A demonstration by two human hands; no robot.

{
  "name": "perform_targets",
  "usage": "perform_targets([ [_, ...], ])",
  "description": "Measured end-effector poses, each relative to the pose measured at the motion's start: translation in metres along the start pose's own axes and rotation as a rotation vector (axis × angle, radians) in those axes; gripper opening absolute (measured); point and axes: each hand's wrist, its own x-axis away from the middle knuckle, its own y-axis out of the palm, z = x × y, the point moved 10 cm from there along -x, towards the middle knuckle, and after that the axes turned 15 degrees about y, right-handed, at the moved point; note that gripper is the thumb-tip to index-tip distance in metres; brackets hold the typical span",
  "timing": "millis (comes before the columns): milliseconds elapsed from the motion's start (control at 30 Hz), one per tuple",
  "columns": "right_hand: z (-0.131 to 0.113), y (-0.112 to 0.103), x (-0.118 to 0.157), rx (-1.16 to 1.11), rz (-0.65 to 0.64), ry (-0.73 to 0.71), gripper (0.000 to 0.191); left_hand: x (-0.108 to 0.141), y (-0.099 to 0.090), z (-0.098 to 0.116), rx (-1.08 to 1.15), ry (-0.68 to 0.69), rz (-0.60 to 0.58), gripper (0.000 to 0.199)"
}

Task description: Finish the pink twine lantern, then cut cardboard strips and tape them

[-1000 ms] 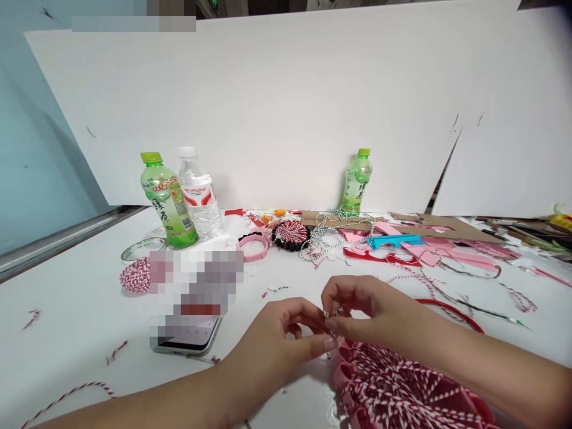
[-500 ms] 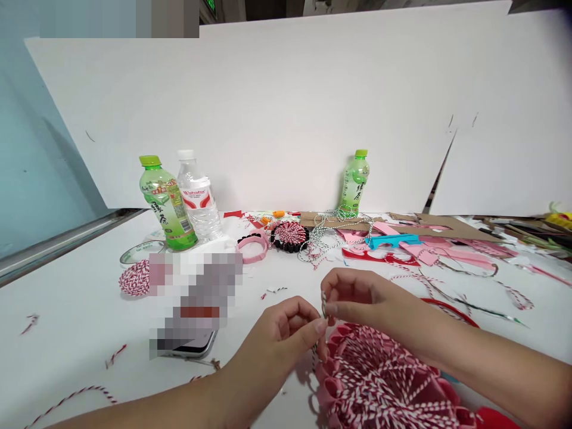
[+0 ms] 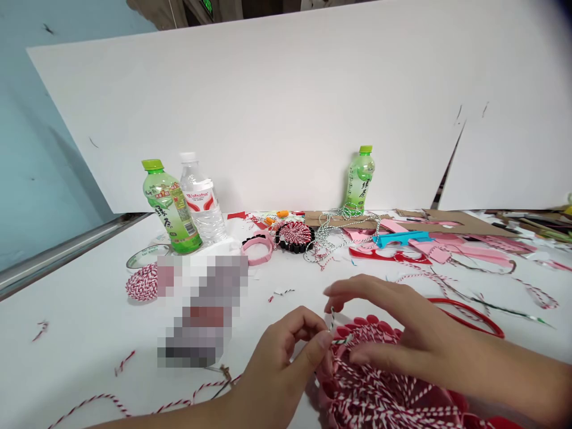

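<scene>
My left hand [image 3: 289, 360] pinches a green-and-white twisted cord [image 3: 332, 320] between thumb and forefinger, and a short end sticks up above the fingertips. Just below lies a round pink piece [image 3: 370, 393] with a looped felt rim, strung across with red-and-white cord; its lower part runs out of view. Over its far side my right hand [image 3: 404, 325] is open, thumb and fingers spread apart. The right thumb rests on or just above the strung cords; whether it touches them I cannot tell.
At the left stand a green tea bottle [image 3: 172, 208] and a water bottle [image 3: 201, 202], with a cord ball [image 3: 142, 282] in front. Behind my hands are a black-rimmed round piece [image 3: 295, 236], tangled cord and felt scraps. A red ring [image 3: 478, 319] lies right.
My right hand has opened from its pinch on the cord and spread over the round piece. The left hand still pinches the cord. The view has shifted slightly.
</scene>
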Motion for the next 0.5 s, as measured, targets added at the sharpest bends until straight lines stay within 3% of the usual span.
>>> perform_targets([
  [167, -0.031, 0.008, 0.009, 0.299, 0.065, -0.333, 0.009, 0.001, 0.0, 0.001, 0.018, 0.013, -0.001, 0.023],
  [233, -0.038, 0.01, 0.013, 0.325, 0.097, -0.417, 0.016, 0.0, 0.0, 0.001, 0.021, 0.017, 0.007, 0.024],
  [333, -0.042, 0.003, 0.017, 0.289, 0.164, -0.477, 0.024, -0.002, 0.0, 0.001, 0.054, 0.028, 0.016, 0.021],
  [500, -0.041, -0.001, 0.016, 0.265, 0.163, -0.463, 0.021, -0.003, 0.0, -0.001, 0.04, 0.034, -0.012, 0.02],
])
